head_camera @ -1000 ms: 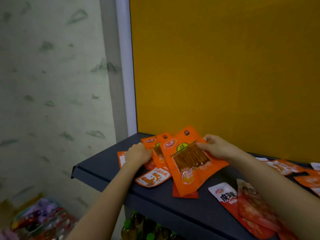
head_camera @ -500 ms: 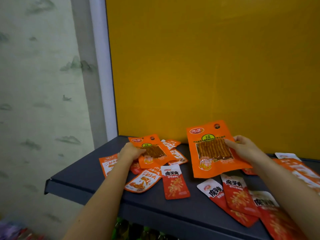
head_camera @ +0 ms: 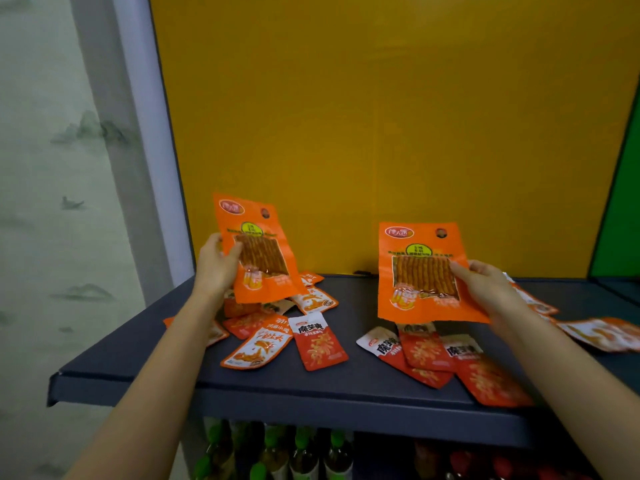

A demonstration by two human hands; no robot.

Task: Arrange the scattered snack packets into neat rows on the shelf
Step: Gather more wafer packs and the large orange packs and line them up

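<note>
Head view
Left hand (head_camera: 216, 263): clenched on the left edge of a large orange snack packet (head_camera: 258, 249), thumb across its front beside the clear window; the packet is held upright, tilted a little to the left, lifted above the shelf.
Right hand (head_camera: 485, 284): grasping the right edge of a second large orange packet (head_camera: 420, 271), fingers on the front by the window of brown sticks; this packet is also lifted, facing the camera, its lower edge above a cluster of small packets.
Shelf (head_camera: 329, 382): dark blue-grey board with a raised front lip, set against a yellow back panel (head_camera: 381, 116); a green panel (head_camera: 620, 220) stands at the far right.
Left cluster: small red and orange-white sachets lie overlapped below the left packet; a white-topped red sachet (head_camera: 318, 341) lies nearest the middle, just beside an orange-white sachet (head_camera: 258, 346).
Right cluster: three red sachets with white tops (head_camera: 429, 355) overlap one another under the right packet, near the front lip.
Far right: more orange packets (head_camera: 602, 332) lie flat, partly behind the right forearm.
Below the shelf: green-capped bottles (head_camera: 304, 452) stand in a row; the red things to their right are too dark to tell.
Left of the shelf: pale wall (head_camera: 52, 202) with faint grey-green marks.
</note>
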